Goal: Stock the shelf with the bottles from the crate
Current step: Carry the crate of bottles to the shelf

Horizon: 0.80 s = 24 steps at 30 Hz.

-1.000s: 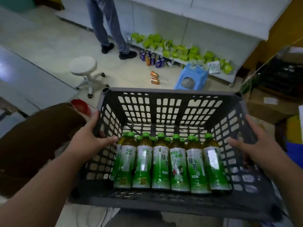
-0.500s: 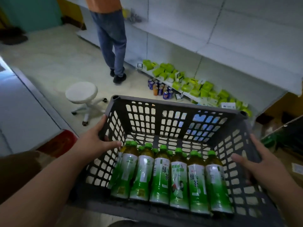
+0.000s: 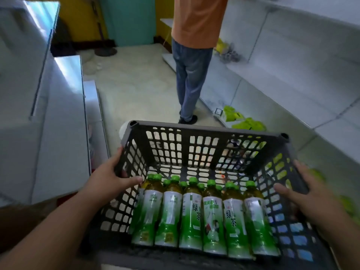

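My left hand [image 3: 109,178] and right hand [image 3: 303,193] clasp the crate [image 3: 204,133] by its side walls; I should carry it level so the bottles [image 3: 204,217] at its near edge stay upright.

Left hand [image 3: 106,177], right hand [image 3: 309,197] grip crate [image 3: 206,133] sides; green-capped bottles [image 3: 202,217] inside.

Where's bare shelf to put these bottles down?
The white shelf right of the standing person is bare. The bottom shelf holds green packets. In the crate, the bottles crowd the near wall; the far half is free.
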Available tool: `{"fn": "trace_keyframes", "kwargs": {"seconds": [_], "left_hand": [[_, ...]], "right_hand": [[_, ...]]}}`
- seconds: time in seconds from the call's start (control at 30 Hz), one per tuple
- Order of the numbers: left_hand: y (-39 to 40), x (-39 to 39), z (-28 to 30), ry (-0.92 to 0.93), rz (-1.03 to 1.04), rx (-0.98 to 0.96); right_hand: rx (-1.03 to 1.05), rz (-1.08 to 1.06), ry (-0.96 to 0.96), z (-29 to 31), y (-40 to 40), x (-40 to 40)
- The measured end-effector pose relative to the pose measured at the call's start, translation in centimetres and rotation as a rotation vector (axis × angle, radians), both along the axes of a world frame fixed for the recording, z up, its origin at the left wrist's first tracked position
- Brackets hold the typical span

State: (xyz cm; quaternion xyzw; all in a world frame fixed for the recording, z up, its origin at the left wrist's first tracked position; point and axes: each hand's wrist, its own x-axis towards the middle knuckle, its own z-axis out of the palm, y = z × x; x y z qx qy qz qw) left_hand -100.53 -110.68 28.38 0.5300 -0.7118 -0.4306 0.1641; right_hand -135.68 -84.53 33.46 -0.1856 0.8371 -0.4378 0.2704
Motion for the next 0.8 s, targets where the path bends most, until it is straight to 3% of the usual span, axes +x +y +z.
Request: {"fn": "trace_keyframes", "kwargs": {"seconds": [0.4,0.6,0.8], "left_hand": [[-23.9,-11.1,1.8,0.028,0.179,-0.005],[-33.9,-16.7,-0.4,0.052,0.349,-0.024],[-43.4,-19.9,-0.3,0.064,0.539,-0.031]], "right_hand": [[0.015,0.24,0.032,-0.4,-29.4,-15.2],[-0.019,0.436,0.027,-2.1,-46.6,-25.1],[-0.012,0.609,0.065,-0.5,-63.5,-29.7]]}}
